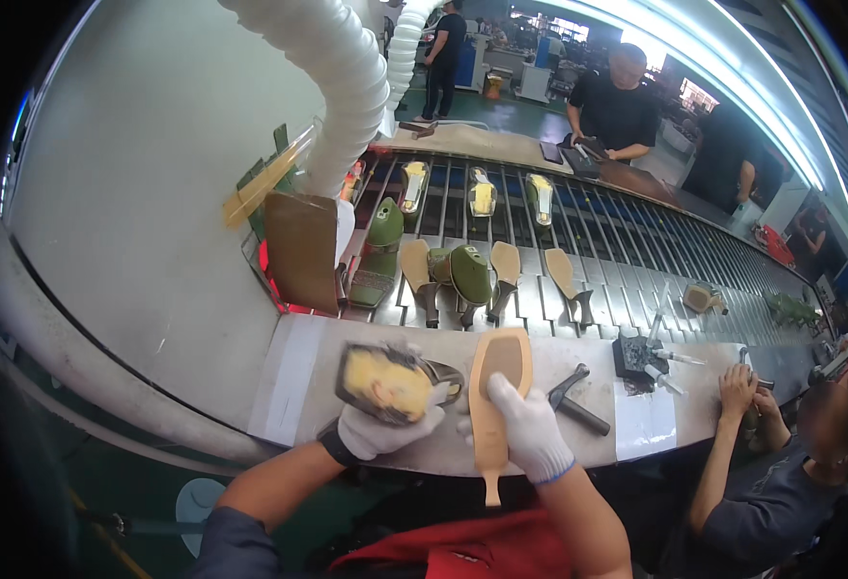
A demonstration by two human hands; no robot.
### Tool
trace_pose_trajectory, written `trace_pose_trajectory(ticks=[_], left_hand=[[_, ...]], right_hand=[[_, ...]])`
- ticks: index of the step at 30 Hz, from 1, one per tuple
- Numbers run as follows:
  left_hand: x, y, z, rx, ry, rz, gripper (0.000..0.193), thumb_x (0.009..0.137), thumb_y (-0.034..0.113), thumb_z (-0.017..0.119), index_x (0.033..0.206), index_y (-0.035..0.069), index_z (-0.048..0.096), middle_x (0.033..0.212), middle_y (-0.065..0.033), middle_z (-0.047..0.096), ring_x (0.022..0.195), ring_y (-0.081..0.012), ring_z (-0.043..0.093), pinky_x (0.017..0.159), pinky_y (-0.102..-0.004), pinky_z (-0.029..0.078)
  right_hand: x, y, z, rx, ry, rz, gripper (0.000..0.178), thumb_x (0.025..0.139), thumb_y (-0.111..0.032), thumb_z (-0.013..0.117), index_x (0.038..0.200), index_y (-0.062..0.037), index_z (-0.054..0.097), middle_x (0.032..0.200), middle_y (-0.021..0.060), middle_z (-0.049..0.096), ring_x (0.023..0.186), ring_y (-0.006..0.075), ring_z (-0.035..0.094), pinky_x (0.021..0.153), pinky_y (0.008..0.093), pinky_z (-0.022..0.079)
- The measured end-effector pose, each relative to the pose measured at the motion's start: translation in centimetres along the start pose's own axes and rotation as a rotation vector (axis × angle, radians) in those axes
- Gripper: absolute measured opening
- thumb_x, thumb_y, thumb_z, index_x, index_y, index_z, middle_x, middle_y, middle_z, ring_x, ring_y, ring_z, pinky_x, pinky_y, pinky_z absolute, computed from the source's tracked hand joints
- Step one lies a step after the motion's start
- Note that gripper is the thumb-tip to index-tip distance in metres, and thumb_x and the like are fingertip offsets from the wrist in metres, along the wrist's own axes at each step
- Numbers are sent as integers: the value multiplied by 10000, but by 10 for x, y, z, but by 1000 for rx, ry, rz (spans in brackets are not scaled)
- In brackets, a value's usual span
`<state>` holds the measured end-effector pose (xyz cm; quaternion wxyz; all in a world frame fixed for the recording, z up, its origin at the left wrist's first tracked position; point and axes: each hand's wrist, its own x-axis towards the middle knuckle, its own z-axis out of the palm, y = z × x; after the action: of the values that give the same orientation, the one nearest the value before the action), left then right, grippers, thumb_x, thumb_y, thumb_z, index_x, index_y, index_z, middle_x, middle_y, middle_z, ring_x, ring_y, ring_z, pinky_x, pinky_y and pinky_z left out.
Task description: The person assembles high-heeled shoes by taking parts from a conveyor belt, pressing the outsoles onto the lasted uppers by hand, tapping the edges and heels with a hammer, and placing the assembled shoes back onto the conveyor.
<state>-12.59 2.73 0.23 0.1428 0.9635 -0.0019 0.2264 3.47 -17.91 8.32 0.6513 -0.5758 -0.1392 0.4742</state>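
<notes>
"Two pieces are being held, so which is where?"

"Lower middle of the frame, left of centre: the left hand [385, 431], in a white glove, supports a dark-edged shoe part [385, 379] from below, its yellow face turned up. It's blurred, so I can't tell exactly how the fingers lie."

"And the right hand [530, 425]?"

"Gloved too, just right of there. It's closed on a tan sole [487, 434], thumb across the upper face, the narrow end pointing to the bottom of the frame. The two pieces are close together over the bench [443, 340]."

"What's around them?"

"A hammer [586, 417] lies just right of the right hand, then a black block [633, 357] with syringes [675, 357]. Above, mid-frame, heeled soles [561, 270] and green shoes [467, 273] rest on the conveyor [626, 299]."
</notes>
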Motion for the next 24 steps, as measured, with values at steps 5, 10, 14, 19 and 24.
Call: trace_pose_trajectory(ticks=[5, 10, 14, 19, 24], left_hand=[[-12, 3, -31, -1048, 362, -417, 583, 963, 260, 760, 1447, -1, 564, 1283, -95, 672, 1181, -190, 671, 1044, -368, 548], [-29, 4, -15, -1571, 555, -637, 550, 969, 195, 658, 1464, -16, 545, 1296, -112, 671, 1155, -214, 686, 1026, -389, 567], [-24, 5, -13, -1643, 470, -670, 768, 921, 314, 697, 1562, -36, 457, 1405, -217, 660, 1247, -317, 701, 1108, -454, 573], [-32, 6, 0, -1759, 451, -677, 871, 979, 549, 718, 1560, -46, 458, 1437, -214, 645, 1310, -314, 664, 1160, -456, 531], [-25, 8, -8, -1719, 417, -797, 939, 1000, 685, 638, 1555, -53, 467, 1412, -233, 656, 1277, -324, 676, 1155, -460, 526]], right_hand=[[71, 28, -36, -1154, 716, -547, 603, 978, -349, 777, 1413, 45, 636, 1322, 271, 712, 1215, 393, 705, 1038, 460, 567], [39, 29, -37, -271, 308, -583, 385, 1107, -192, 619, 1391, 65, 661, 1273, 173, 754, 1164, 250, 733, 1014, 383, 581], [23, 59, 17, -357, 162, -444, 403, 1154, -301, 575, 1120, 63, 745, 862, 87, 745, 718, 120, 699, 691, 272, 548], [46, 55, 24, -140, 313, -319, 407, 1134, -320, 617, 937, 19, 721, 597, -15, 554, 497, 58, 468, 479, 260, 353], [40, 68, 20, -241, 317, -237, 343, 1100, -271, 693, 902, 6, 732, 615, -26, 563, 495, 53, 471, 474, 252, 340]])
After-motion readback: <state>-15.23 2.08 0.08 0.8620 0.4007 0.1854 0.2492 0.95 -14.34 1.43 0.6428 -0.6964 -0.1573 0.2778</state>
